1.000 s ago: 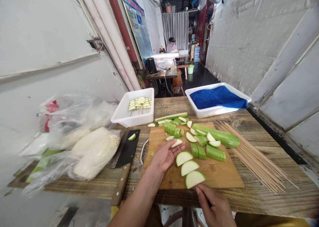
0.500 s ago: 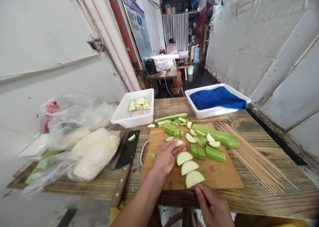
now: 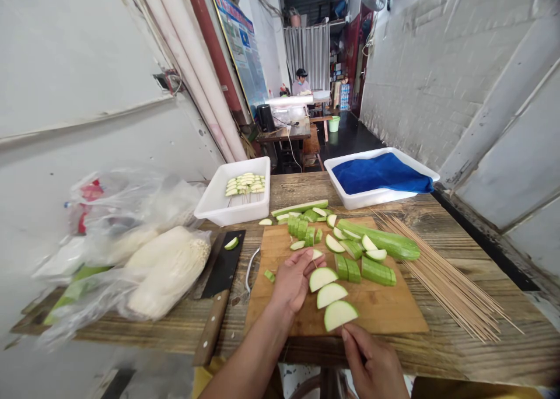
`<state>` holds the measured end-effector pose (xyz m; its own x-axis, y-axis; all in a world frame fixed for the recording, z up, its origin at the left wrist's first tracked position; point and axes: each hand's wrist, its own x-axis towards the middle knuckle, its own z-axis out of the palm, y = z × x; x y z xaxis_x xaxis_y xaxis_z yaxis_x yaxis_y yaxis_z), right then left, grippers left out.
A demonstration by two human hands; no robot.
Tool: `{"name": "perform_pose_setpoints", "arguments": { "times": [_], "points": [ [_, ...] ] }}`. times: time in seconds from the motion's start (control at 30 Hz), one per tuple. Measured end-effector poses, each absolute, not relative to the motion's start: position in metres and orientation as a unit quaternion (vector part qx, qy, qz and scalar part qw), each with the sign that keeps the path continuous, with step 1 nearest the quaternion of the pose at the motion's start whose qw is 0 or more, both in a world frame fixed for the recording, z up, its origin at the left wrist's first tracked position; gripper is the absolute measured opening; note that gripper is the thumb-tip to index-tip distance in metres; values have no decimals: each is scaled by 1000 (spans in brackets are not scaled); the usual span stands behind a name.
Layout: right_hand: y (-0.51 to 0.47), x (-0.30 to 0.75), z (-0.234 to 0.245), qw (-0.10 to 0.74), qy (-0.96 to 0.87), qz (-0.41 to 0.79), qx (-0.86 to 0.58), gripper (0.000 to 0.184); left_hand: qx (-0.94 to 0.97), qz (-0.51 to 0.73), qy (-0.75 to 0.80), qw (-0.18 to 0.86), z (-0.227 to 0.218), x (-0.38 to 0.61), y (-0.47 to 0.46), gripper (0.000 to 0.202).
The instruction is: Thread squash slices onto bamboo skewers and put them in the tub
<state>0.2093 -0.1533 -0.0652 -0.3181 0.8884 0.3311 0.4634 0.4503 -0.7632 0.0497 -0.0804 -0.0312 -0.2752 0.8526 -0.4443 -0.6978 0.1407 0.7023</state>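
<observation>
My left hand rests on the wooden cutting board, its fingers pinched on a small zucchini slice at the tip of a thin bamboo skewer. Three larger half-round slices sit threaded in a row along that skewer. At the board's near edge, my right hand is closed on the skewer's lower end, just below the nearest slice. Cut zucchini chunks and a long zucchini half lie further back on the board.
A cleaver lies left of the board. Bagged enoki mushrooms fill the table's left. A white tray holds skewered slices; another tray holds a blue cloth. Loose skewers fan out at right. A person sits far back.
Both hands have drawn slightly closer together along the skewer, and the small slice in my left hand sits a little nearer the threaded ones. Nothing else has moved.
</observation>
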Motion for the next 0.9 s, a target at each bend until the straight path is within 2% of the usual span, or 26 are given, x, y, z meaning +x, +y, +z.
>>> {"name": "perform_pose_setpoints", "arguments": {
  "times": [0.47,0.9],
  "points": [
    [-154,208,-66,354,-763,269,-469,46,64,621,470,624,-34,50,-81,8],
    [-152,209,-81,373,-778,237,-446,38,71,618,462,633,-38,54,-82,12]
  ]
}}
